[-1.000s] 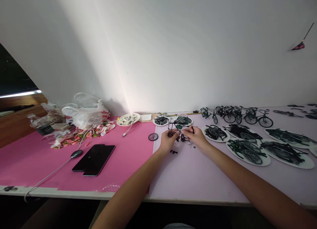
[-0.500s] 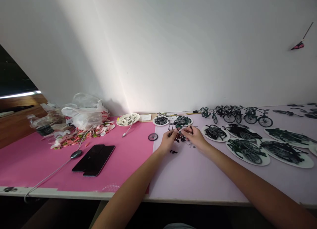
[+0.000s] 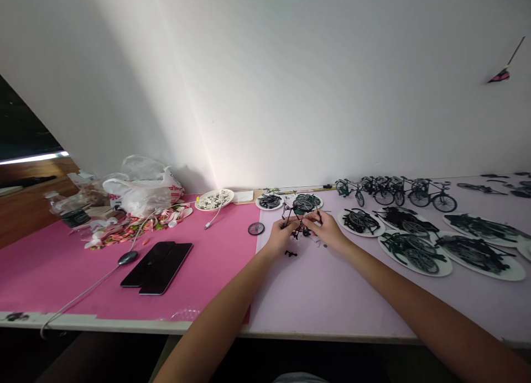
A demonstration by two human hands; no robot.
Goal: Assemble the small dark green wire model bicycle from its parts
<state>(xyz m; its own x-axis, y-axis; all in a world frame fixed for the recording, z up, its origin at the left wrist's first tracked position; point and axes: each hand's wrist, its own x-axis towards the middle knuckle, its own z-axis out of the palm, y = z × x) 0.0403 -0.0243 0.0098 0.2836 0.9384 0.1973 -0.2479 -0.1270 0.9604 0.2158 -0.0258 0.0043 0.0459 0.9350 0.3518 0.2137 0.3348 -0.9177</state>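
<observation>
Between my two hands is a partly assembled black model bicycle frame (image 3: 295,210), held just above the pale half of the table. My left hand (image 3: 282,235) is closed on its left side, the fingertips pinching it. On the other side my right hand (image 3: 326,229) is closed too, its thumb and fingertips at the frame's lower part. A thin dark stick-like piece (image 3: 319,215) stands up from the right fingers; its kind is unclear. A loose spoked wheel (image 3: 256,229) lies left of my hands. Below them rests a small black part (image 3: 291,253).
Plates of bicycle parts (image 3: 415,255) spread to the right, with assembled model bicycles (image 3: 433,196) behind. Leftward lie two black phones (image 3: 166,269), a cable with a grey puck (image 3: 128,257), petals (image 3: 124,231), a plastic bag (image 3: 145,192) and a plate of pale pieces (image 3: 202,204).
The frame has shifted slightly between my hands, and my fingers have moved a little. Both hands keep their hold; everything else on the table looks the same.
</observation>
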